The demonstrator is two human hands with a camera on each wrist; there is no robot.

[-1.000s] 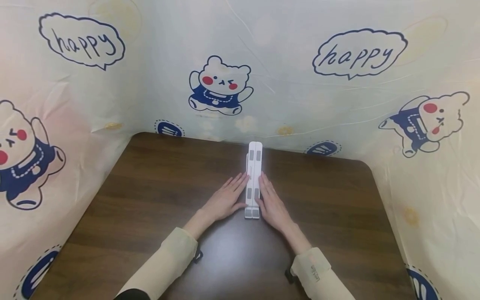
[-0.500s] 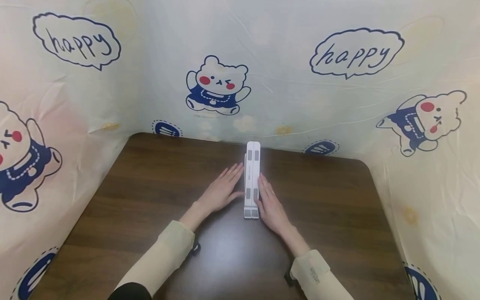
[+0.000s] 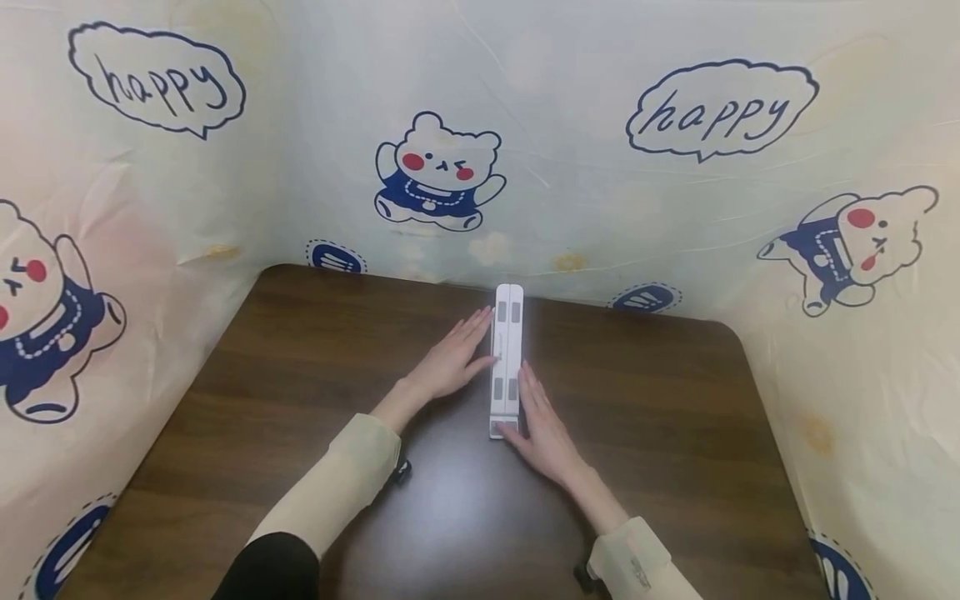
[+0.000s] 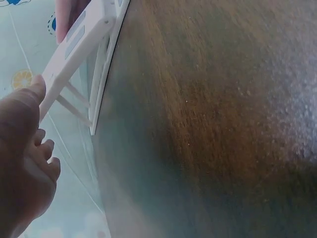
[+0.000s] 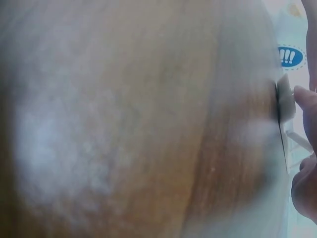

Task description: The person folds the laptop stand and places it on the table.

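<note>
A long white folded stand (image 3: 507,358) with grey pads lies lengthwise on the dark wooden table (image 3: 300,400), running away from me. My left hand (image 3: 454,358) lies flat against its left side near the far half, fingers straight, thumb touching it. My right hand (image 3: 542,421) lies flat against its right side at the near end, fingers straight. In the left wrist view the white stand (image 4: 84,59) shows its thin struts beside my left hand (image 4: 22,148). The right wrist view is blurred; the stand's edge (image 5: 283,119) and my right hand's fingers (image 5: 307,148) show at the right.
A cloth printed with bears (image 3: 438,171) and "happy" bubbles (image 3: 720,107) walls the table at the back and on both sides. Bare wood lies to the left and right of the stand.
My left hand has slid forward along the stand toward its far end. My right hand has drawn back toward the near end. The stand stays in place.
</note>
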